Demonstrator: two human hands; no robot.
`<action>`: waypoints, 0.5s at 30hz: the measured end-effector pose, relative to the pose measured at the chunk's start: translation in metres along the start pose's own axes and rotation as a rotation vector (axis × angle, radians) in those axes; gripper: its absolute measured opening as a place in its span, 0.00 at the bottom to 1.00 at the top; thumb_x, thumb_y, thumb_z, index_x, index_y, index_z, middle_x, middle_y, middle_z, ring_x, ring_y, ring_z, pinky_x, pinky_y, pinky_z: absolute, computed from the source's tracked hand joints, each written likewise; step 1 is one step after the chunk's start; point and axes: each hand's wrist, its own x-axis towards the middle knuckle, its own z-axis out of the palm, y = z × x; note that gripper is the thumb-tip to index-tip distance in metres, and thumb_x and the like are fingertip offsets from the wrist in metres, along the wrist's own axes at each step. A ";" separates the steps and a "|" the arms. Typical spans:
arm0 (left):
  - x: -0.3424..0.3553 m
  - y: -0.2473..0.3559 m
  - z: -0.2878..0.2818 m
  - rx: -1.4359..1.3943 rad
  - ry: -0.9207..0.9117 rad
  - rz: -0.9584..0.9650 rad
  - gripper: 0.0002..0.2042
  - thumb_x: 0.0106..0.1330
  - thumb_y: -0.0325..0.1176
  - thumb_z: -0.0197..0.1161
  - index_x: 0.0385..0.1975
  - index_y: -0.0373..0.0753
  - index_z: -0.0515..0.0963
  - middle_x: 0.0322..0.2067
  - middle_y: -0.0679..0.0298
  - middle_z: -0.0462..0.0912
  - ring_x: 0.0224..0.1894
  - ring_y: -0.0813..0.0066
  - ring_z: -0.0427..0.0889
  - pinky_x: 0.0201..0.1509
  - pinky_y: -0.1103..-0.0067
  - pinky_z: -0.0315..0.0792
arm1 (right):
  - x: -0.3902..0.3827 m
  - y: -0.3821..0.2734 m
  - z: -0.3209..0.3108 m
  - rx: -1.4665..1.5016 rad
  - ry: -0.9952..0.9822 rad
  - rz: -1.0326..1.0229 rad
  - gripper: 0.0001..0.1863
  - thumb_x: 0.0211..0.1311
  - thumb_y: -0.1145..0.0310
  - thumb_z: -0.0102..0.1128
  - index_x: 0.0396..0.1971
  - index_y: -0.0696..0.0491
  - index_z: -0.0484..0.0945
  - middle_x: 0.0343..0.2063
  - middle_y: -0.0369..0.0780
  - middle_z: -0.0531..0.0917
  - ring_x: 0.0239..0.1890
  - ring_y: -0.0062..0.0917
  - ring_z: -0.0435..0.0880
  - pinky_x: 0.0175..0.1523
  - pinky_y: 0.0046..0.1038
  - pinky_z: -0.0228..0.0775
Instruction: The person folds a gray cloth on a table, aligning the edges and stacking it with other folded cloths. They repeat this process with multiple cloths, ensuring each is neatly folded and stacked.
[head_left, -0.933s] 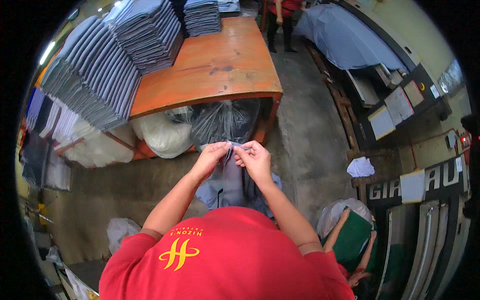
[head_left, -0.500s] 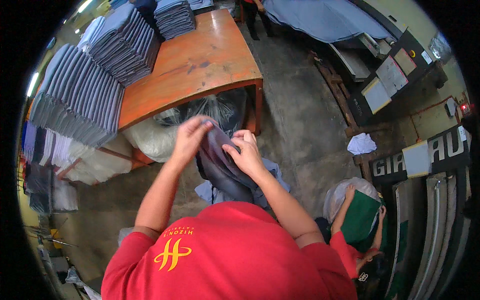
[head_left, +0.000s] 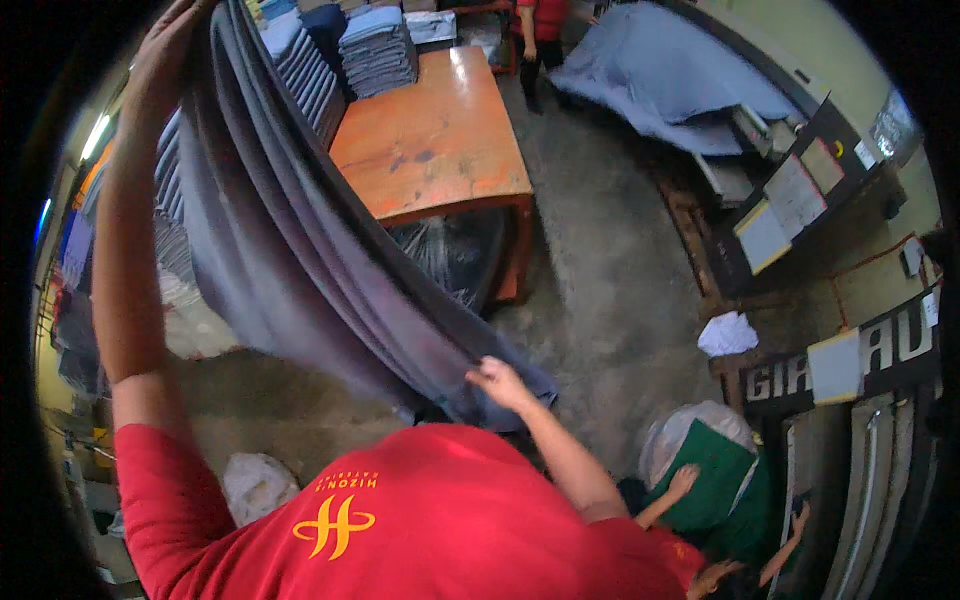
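Observation:
A large grey cloth (head_left: 290,220) stretches diagonally in front of me, from the upper left down to the middle. My left hand (head_left: 172,38) is raised high at the upper left, closed on the cloth's top end, with its fingertips partly out of sight. Lower down, my right hand (head_left: 503,384) pinches the cloth's edge near its bottom end. Long folds run along the cloth between the two hands, and it hides part of the table and the stacks behind it.
An orange wooden table (head_left: 440,140) bears stacks of folded cloths (head_left: 378,55). Clear plastic bags (head_left: 440,250) lie beneath it. At the lower right another person handles a green cloth (head_left: 712,470). A white cloth (head_left: 727,335) lies at right. Light blue fabric (head_left: 680,75) covers a far surface, where someone stands.
My left hand has swung up to the upper left, drawing the bunched cloth out long. My right hand has moved down slightly, still on the cloth. The person at lower right has spread their arms.

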 end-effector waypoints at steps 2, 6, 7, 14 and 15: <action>0.017 0.011 -0.020 0.001 -0.020 -0.009 0.10 0.63 0.35 0.61 0.34 0.33 0.76 0.30 0.60 0.79 0.30 0.71 0.76 0.33 0.75 0.73 | 0.000 -0.007 -0.004 0.201 0.032 -0.065 0.14 0.58 0.64 0.63 0.25 0.61 0.76 0.27 0.45 0.73 0.31 0.35 0.75 0.38 0.32 0.67; 0.035 0.006 -0.065 0.055 0.063 0.046 0.10 0.65 0.34 0.60 0.36 0.32 0.76 0.31 0.61 0.79 0.30 0.71 0.76 0.35 0.75 0.73 | 0.005 -0.039 -0.047 0.129 0.237 -0.081 0.10 0.57 0.68 0.64 0.31 0.61 0.79 0.30 0.43 0.79 0.32 0.33 0.78 0.38 0.27 0.69; 0.035 0.004 -0.083 0.034 0.104 -0.002 0.09 0.65 0.32 0.59 0.37 0.32 0.77 0.31 0.61 0.80 0.31 0.71 0.77 0.34 0.75 0.74 | 0.006 -0.048 -0.062 0.119 0.290 -0.096 0.10 0.56 0.69 0.64 0.33 0.61 0.79 0.31 0.42 0.80 0.33 0.33 0.79 0.39 0.26 0.69; 0.016 -0.021 -0.229 0.069 0.284 -0.062 0.12 0.62 0.34 0.63 0.39 0.32 0.78 0.32 0.58 0.82 0.32 0.67 0.78 0.36 0.72 0.75 | 0.002 -0.097 -0.078 0.216 0.595 -0.356 0.19 0.56 0.80 0.60 0.49 0.54 0.74 0.36 0.45 0.83 0.39 0.35 0.84 0.46 0.30 0.74; 0.012 -0.028 -0.252 0.291 0.383 -0.242 0.20 0.64 0.49 0.60 0.44 0.39 0.80 0.36 0.66 0.82 0.35 0.78 0.78 0.40 0.81 0.70 | 0.006 -0.099 -0.065 0.047 0.564 -0.323 0.15 0.59 0.77 0.59 0.47 0.55 0.75 0.35 0.44 0.83 0.39 0.34 0.83 0.46 0.29 0.73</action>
